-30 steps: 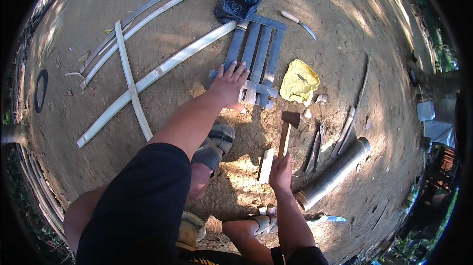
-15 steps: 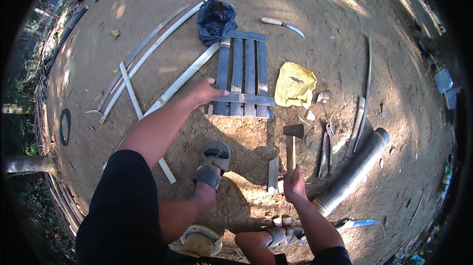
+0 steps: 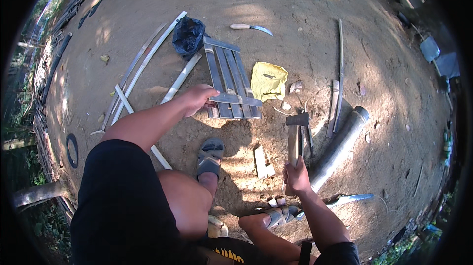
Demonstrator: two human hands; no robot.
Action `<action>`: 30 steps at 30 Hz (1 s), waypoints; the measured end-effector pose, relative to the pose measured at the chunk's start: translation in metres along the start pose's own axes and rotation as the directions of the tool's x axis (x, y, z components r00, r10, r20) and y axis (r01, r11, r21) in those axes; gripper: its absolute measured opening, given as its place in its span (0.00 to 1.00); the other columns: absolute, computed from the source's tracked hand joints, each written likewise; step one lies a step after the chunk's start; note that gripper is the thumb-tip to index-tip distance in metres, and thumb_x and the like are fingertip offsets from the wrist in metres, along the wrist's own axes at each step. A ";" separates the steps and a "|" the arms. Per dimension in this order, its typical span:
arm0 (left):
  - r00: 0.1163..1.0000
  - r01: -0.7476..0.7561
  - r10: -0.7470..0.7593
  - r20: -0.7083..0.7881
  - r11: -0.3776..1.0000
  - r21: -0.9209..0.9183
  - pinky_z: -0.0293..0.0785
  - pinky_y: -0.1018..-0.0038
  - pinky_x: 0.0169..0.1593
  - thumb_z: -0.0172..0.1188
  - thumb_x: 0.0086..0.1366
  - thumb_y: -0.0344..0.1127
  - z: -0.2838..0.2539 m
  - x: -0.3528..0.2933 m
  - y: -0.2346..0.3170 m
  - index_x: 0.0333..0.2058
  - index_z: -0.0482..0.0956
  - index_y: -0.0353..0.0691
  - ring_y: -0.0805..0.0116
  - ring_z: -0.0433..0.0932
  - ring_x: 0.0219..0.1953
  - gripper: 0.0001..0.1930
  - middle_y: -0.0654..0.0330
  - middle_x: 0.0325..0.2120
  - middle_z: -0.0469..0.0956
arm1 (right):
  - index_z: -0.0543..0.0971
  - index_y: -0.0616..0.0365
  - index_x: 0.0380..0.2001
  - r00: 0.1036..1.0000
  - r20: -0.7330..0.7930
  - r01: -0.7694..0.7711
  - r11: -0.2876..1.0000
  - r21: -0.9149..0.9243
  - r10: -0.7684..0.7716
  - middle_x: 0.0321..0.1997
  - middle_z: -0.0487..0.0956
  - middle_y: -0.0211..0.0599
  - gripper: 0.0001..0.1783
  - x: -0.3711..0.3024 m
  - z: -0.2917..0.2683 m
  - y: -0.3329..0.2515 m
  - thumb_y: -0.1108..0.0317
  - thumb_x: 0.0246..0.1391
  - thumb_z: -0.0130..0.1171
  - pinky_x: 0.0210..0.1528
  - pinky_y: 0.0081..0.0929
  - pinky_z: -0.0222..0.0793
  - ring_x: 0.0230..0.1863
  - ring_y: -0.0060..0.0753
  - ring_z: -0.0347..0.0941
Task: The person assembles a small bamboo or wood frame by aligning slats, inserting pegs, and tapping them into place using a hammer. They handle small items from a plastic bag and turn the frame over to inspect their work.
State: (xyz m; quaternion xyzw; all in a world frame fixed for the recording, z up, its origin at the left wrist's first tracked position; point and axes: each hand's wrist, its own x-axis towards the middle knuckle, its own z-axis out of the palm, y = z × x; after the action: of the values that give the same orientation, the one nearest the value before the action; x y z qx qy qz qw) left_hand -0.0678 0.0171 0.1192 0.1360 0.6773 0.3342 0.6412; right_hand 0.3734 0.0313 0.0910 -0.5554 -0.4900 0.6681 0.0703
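My left hand (image 3: pixel 201 98) grips the near left corner of a small slatted panel (image 3: pixel 236 99), thumb on top of its near crosspiece. The panel has several dark slats, bamboo by their look, joined by a crosspiece at each end, and it sits at a slant. In my right hand (image 3: pixel 297 177) is the wooden handle of a hatchet (image 3: pixel 293 141), its dark metal head upward, to the right of and nearer than the panel. Pincers (image 3: pixel 310 141) on the ground are partly hidden behind the hatchet. A yellow sheet (image 3: pixel 268 81) with small dark bits lies right of the panel.
A black plastic bag (image 3: pixel 188 38) stands by the panel's far left corner. Beyond lies a curved knife (image 3: pixel 252 28). Long pale strips (image 3: pixel 143 70) lie left. At right are a thick dark tube (image 3: pixel 340 147) and a machete (image 3: pixel 351 199). Short wood pieces (image 3: pixel 260 162) lie near my feet.
The panel has turned to a slant, its near edge shifted right relative to its far end, still in my left hand. The hatchet has come up nearer the view, now overlapping the pincers.
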 end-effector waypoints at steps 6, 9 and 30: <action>0.977 -0.052 0.163 0.140 0.812 -0.582 0.76 0.59 0.54 0.56 0.71 0.38 0.036 -0.047 -0.003 0.48 0.73 0.38 0.62 0.78 0.46 0.12 0.56 0.43 0.78 | 0.65 0.55 0.40 0.992 -0.107 -0.057 0.987 0.149 0.074 0.24 0.69 0.27 0.10 -0.062 0.011 -0.025 0.66 0.66 0.55 0.20 0.25 0.65 0.19 0.21 0.66; 0.946 -0.077 0.290 0.144 0.635 -0.769 0.76 0.55 0.54 0.57 0.70 0.38 0.060 -0.068 -0.017 0.44 0.75 0.38 0.59 0.79 0.45 0.11 0.56 0.37 0.80 | 0.65 0.55 0.41 0.979 -0.199 0.001 0.983 0.185 0.036 0.25 0.69 0.28 0.11 -0.085 0.022 -0.044 0.65 0.67 0.56 0.21 0.26 0.68 0.21 0.22 0.67; 0.565 -0.355 0.738 0.368 0.620 -0.699 0.74 0.79 0.43 0.58 0.72 0.37 0.125 -0.307 0.000 0.66 0.64 0.31 0.78 0.76 0.38 0.28 0.62 0.44 0.79 | 0.66 0.61 0.52 0.734 -0.305 0.645 0.482 0.594 -0.606 0.29 0.76 0.35 0.20 -0.250 0.100 -0.211 0.70 0.60 0.62 0.23 0.25 0.71 0.21 0.24 0.71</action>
State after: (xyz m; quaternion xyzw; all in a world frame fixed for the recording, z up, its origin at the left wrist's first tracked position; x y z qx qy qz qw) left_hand 0.0955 -0.1356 0.3635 0.2616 0.2123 0.6389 0.6916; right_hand 0.2898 -0.0783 0.4042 -0.2927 -0.3835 0.7089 0.5145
